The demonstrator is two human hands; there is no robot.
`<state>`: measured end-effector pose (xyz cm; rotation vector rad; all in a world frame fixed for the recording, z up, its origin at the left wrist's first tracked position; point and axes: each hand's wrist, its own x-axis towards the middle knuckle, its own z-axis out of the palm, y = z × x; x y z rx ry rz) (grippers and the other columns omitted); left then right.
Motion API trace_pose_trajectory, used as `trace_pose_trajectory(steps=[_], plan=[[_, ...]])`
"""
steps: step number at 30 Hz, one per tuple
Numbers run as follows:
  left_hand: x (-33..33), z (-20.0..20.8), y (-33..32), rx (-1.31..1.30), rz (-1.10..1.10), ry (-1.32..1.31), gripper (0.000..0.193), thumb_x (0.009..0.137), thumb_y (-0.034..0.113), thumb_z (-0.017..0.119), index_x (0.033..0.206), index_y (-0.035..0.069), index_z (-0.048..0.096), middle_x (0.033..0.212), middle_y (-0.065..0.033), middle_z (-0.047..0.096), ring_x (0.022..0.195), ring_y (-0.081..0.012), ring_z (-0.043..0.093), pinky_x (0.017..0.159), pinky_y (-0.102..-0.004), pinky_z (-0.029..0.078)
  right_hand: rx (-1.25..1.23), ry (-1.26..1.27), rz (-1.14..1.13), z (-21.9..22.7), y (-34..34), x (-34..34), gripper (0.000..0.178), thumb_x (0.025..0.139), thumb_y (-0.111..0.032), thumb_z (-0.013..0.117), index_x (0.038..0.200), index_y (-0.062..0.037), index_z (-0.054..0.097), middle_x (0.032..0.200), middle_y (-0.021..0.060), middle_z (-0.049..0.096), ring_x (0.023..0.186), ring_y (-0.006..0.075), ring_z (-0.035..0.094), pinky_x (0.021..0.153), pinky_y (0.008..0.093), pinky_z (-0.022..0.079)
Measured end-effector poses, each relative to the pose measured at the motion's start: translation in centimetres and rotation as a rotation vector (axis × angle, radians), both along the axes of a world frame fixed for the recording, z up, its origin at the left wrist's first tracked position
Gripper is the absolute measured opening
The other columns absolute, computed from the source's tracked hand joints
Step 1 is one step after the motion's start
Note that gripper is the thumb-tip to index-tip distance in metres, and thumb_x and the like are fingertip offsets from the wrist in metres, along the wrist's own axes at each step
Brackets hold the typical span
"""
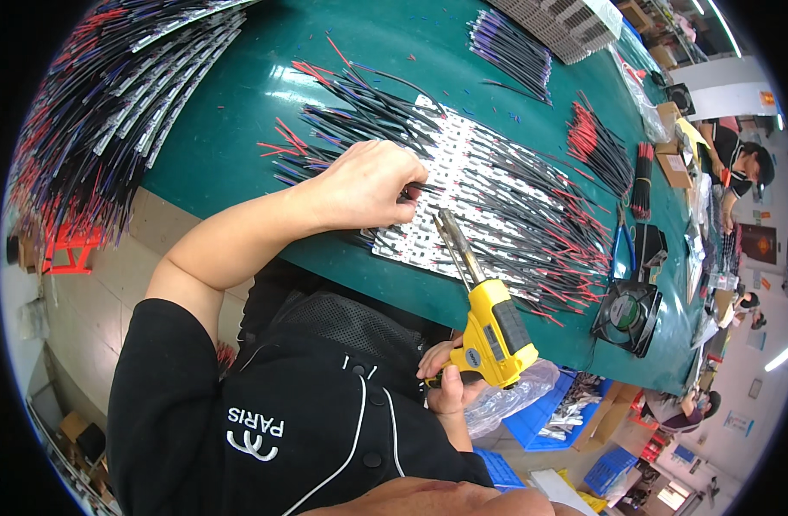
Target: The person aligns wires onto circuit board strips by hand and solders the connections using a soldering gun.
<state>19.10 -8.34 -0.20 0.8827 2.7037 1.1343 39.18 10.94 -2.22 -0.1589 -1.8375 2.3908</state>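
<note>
My left hand (364,189) is closed in a pinch over a white board panel (394,247), with what looks like a thin black wire at its fingertips. My right hand (450,377) grips the handle of a yellow soldering gun (495,334). The gun's metal tip (446,219) points at the panel, close to the left fingertips; whether it touches is unclear. Rows of black wires (532,202) with red ends fan out to the right of the panel, and more black, red and blue wires (334,120) stick out to the left.
The green table (265,34) also bears purple-black wires (514,56), red-tipped wires (599,142), blue-handled pliers (622,245) and a black fan (628,316). Stacked wired strips (144,95) stand at the far left. Below the right edge are a blue bin (532,430) and a red stool (67,249). Other people (738,163) work at right.
</note>
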Motion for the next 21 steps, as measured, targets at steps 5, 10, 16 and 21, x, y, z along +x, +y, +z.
trace_pose_trajectory(steps=[5, 10, 16, 21], plan=[[-0.1, 0.2, -0.1, -0.003, -0.041, -0.003, 0.01, 0.062, 0.01, 0.061, 0.068, 0.001, 0.059, 0.067, -0.014, 0.059, 0.07, -0.0325, 0.06, 0.062, -0.0408, 0.046, -0.028, -0.032, -0.004, -0.4, -0.1, 0.2, 0.038, 0.079, -0.017, 0.057, 0.104, 0.0054, 0.039, 0.054, 0.0101, 0.048, 0.044, 0.0185, 0.046, 0.043, 0.0286, 0.042], [0.1, 0.0, 0.0, -0.006, -0.034, 0.019, 0.009, 0.062, 0.009, 0.061, 0.066, 0.001, 0.058, 0.067, -0.0137, 0.059, 0.07, -0.0326, 0.059, 0.061, -0.0413, 0.046, -0.014, -0.053, 0.007, -0.5, -0.1, 0.4, 0.038, 0.078, -0.017, 0.057, 0.103, 0.005, 0.039, 0.055, 0.0101, 0.048, 0.045, 0.0185, 0.046, 0.044, 0.0287, 0.042], [0.4, -0.1, 0.1, -0.026, -0.032, 0.048, 0.011, 0.062, 0.008, 0.063, 0.067, 0.001, 0.056, 0.068, -0.0124, 0.058, 0.068, -0.0315, 0.058, 0.06, -0.0401, 0.046, -0.004, -0.059, 0.046, -0.9, -0.1, 0.5, 0.035, 0.079, -0.016, 0.056, 0.102, 0.0041, 0.04, 0.056, 0.0093, 0.048, 0.046, 0.0179, 0.046, 0.045, 0.0289, 0.042], [0.6, -0.1, 0.3, -0.063, -0.05, 0.083, 0.014, 0.062, 0.007, 0.065, 0.07, 0.001, 0.055, 0.071, -0.0119, 0.056, 0.069, -0.031, 0.058, 0.06, -0.0399, 0.045, 0.064, -0.016, 0.069, -1.4, -0.2, 0.8, 0.032, 0.079, -0.015, 0.055, 0.101, 0.0036, 0.04, 0.056, 0.0085, 0.048, 0.047, 0.0171, 0.046, 0.046, 0.0283, 0.042]])
